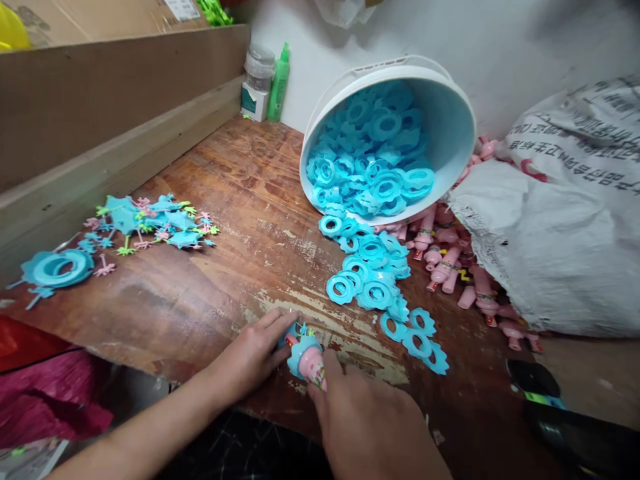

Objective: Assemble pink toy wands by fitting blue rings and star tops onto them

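My right hand is closed around a pink bottle-shaped plastic toy part. A blue scalloped ring encircles this part near its far end. At that end, my left hand has its fingers closed on a blue plastic piece, mostly hidden by the fingers. Tiny green and blue palm-tree-like bits stick up between the two hands. To the right of them, loose blue rings spill across the wooden table from a tipped white bucket full of the same rings.
Small blue, pink and green plastic bits lie in a heap at left, near stacked blue rings. Pink toy parts spill beside a white woven sack. A wooden board edges the table. A green bottle stands behind.
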Motion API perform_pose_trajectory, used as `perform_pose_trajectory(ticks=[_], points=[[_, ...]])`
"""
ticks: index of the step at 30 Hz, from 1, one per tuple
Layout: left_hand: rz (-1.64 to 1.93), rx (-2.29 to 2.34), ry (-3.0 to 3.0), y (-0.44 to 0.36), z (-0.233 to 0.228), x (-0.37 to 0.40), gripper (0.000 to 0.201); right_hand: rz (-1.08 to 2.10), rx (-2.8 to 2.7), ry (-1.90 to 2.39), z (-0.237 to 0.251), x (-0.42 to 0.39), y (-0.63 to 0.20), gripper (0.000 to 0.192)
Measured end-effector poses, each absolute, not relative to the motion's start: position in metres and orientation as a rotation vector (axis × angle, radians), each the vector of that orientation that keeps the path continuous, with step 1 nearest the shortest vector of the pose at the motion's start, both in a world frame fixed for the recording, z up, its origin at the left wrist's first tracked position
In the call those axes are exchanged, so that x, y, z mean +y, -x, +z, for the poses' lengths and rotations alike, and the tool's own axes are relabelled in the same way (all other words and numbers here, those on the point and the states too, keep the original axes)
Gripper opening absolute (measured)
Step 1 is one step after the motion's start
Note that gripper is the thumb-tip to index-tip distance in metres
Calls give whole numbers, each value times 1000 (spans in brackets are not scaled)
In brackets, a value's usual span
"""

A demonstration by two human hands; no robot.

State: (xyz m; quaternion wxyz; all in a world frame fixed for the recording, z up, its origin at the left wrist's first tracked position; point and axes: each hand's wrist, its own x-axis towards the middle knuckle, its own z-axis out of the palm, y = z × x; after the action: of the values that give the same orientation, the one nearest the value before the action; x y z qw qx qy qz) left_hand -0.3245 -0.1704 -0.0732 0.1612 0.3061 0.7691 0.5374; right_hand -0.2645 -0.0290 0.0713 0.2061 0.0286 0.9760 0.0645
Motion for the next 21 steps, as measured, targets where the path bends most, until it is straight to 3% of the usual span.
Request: perform_pose_trajectory(ticks=[4,8,10,13,16,21], points=[[1540,2241,-872,326,-74,-171,47,83,2624,-223,89,-34,284,17],[1381,2333,-893,342,-56,-173,54,-572,2723,-186,71,21,269,14],[1248,2484,-887,356,-36,-167,46,-700,2831,-272,56,63,269,21],[1071,2754,-938,374,-1,-136,31,-551,3021,-602,43,138,293,28],[800,2716,-976,380,17,-82,35,-228,3120,-1035,38,213,332,32],[655,2578,-922,384,10,-21,38,123,3061,-1056,28,284,365,34]])
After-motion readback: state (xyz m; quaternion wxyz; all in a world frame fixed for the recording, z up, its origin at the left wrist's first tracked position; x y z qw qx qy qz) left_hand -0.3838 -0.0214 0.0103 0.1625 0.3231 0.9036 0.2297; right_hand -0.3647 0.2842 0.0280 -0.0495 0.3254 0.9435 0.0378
